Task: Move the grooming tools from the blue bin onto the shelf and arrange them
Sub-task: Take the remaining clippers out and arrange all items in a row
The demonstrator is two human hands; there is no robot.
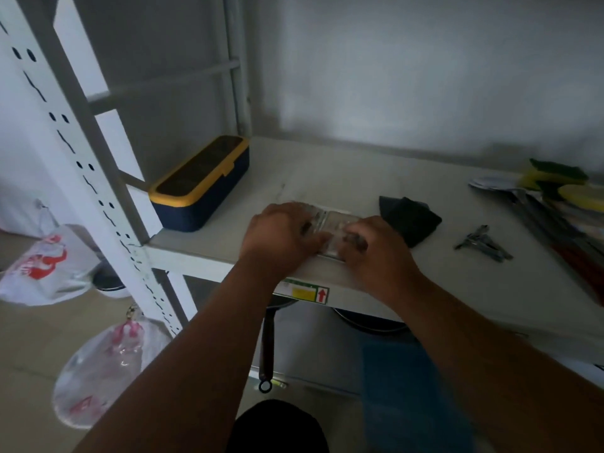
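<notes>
A: What were the fingers doing?

B: Both hands were down on a clear plastic case (330, 228) near the front edge of the shelf (327, 178). The left hand (281, 235) had its fingers curled over the case's left half; the right hand (371, 248) had its fingers bent onto the right half, pinching near the middle seam. Whether they were pressing it closed or prying it open I couldn't tell; the picture was blurred there.

A: And what else of the tools?

B: Just right of the case lay a dark pouch (410, 220), and past it, apart from both, a small metal tool (483, 245), perhaps clippers. So I'd judge several pieces were already up on the shelf, with arranging in hand. A blue shape (415, 397) low under the right forearm might have been the blue bin; I couldn't see inside it, so what was left, I can't say.

A: The surroundings?

B: A pale shelf board on white slotted uprights against a grey wall. A navy box with a yellow lid (199, 184) sat at the left back. Sponges and utensils (555, 188) crowded the far right. Plastic bags (45, 266) hung at the left, and a pan handle (266, 348) hung below the board.
</notes>
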